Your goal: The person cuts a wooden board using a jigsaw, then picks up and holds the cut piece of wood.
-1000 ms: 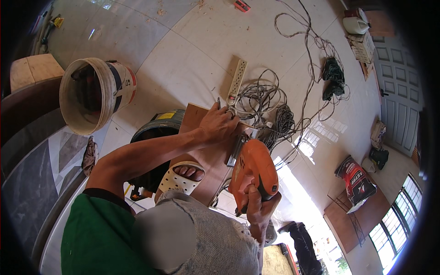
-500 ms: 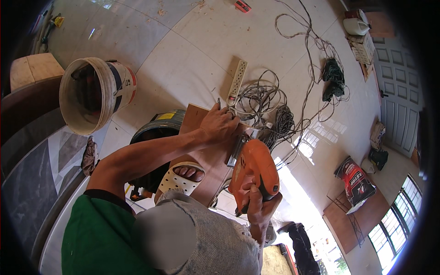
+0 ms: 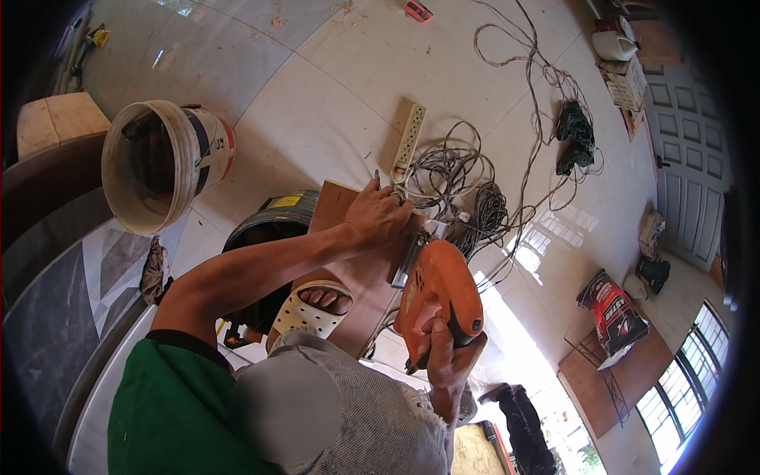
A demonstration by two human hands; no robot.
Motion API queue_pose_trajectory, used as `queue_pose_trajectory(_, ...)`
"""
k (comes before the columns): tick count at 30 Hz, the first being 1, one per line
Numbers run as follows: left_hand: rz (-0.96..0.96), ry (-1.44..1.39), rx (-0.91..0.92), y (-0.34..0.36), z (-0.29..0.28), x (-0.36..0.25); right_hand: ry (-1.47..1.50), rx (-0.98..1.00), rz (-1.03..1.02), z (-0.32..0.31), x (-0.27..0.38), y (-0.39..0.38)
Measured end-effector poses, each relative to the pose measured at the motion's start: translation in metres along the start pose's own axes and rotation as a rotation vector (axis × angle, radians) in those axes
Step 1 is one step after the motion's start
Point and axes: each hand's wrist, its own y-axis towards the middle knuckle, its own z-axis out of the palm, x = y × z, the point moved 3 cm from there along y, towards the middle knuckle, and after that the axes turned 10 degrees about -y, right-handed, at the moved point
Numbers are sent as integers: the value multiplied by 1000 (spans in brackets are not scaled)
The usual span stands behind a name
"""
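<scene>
My right hand (image 3: 451,352) is wrapped round the handle of an orange jigsaw (image 3: 443,289). The jigsaw's metal base (image 3: 408,261) rests on the right edge of a brown wooden board (image 3: 336,202). My left hand (image 3: 380,215) bears down near the far end of that board, fingers closed over its edge, close to the jigsaw's front. A small dark pointed bit sticks out by its fingertips, too small to name. My foot in a cream clog (image 3: 317,307) stands on the board. The blade and the cut are hidden.
Beyond the board lie a power strip (image 3: 408,142) and coiled cables (image 3: 455,170). A dark tub (image 3: 269,218) sits under the board's left side, and a white bucket (image 3: 194,170) stands farther left. At the right are a black-and-red sack (image 3: 613,317) and someone's dark-trousered leg (image 3: 524,427).
Both hands, the jigsaw and the board look almost the same as before. Only a very slight shift of the view shows.
</scene>
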Motion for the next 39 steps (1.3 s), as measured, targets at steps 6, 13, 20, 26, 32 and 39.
queue_pose_trajectory(6,-12,-8,5,0,-2,-1,7,22,-62,1,-4,1)
queue_pose_trajectory(13,-23,-46,-2,1,-1,1,48,-7,25,1,9,2)
queue_pose_trajectory(20,-27,-43,-4,1,-1,0,37,14,-27,2,6,3)
queue_pose_trajectory(26,-44,-26,-7,2,-1,-1,34,6,-59,2,-1,4)
queue_pose_trajectory(32,-54,-49,-12,2,-1,0,19,-15,-63,2,-2,4)
queue_pose_trajectory(39,-62,-53,-35,2,-1,-1,51,-18,32,0,0,2)
